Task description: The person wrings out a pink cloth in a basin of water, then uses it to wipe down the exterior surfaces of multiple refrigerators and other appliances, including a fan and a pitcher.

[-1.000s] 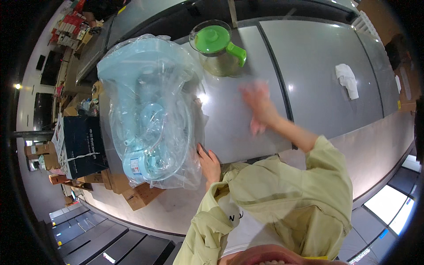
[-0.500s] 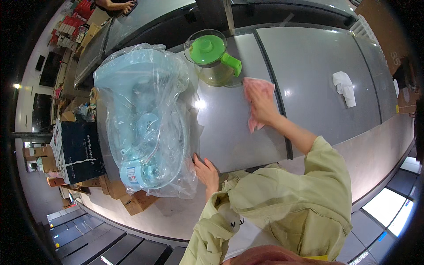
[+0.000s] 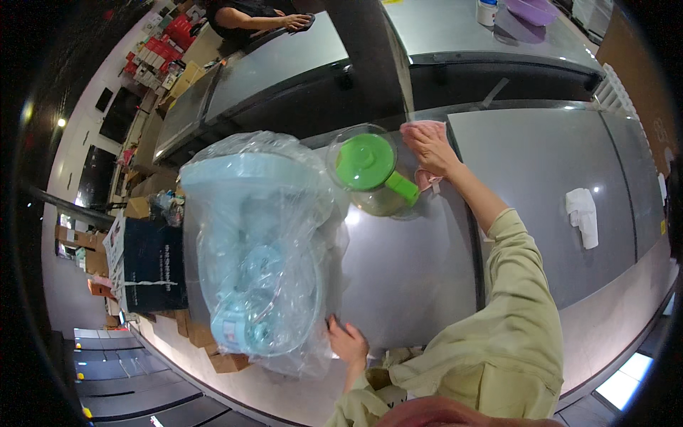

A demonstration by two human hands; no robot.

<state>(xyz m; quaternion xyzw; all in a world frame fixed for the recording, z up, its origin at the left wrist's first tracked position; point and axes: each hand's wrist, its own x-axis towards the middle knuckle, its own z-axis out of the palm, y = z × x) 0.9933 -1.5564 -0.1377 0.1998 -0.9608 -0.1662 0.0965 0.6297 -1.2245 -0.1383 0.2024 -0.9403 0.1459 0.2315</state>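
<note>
The right hand (image 3: pixel 430 148) lies flat, palm down, on a pink cloth (image 3: pixel 420 132), fingers spread and pressing it onto the grey metal counter (image 3: pixel 405 270); whether the fingers pinch the cloth or only press it cannot be told. The cloth is soft and crumpled, showing beyond the fingertips and under the wrist. Just left of this hand, touching the cloth's edge or nearly so, stands a clear round jug with a bright green lid (image 3: pixel 366 162) and a green handle pointing toward the wrist. Beyond the hand the counter ends at a dark gap. To its right the smooth, glossy counter runs wide and open, with only a small white folded object (image 3: pixel 583 215) lying well apart.

The left hand (image 3: pixel 347 343) rests near the counter's near edge, fingers loosely open and holding nothing, its fingertips touching or just beside the lower fringe of a large clear plastic bag (image 3: pixel 263 242). The bag is thin, wrinkled and shiny, wrapped around pale blue rounded plastic ware (image 3: pixel 245 313). It fills the counter to the left of this hand up to the jug. Between both hands lies a bare stretch of metal. Left of the bag, past the counter's edge, stands a dark box (image 3: pixel 153 267).
</note>
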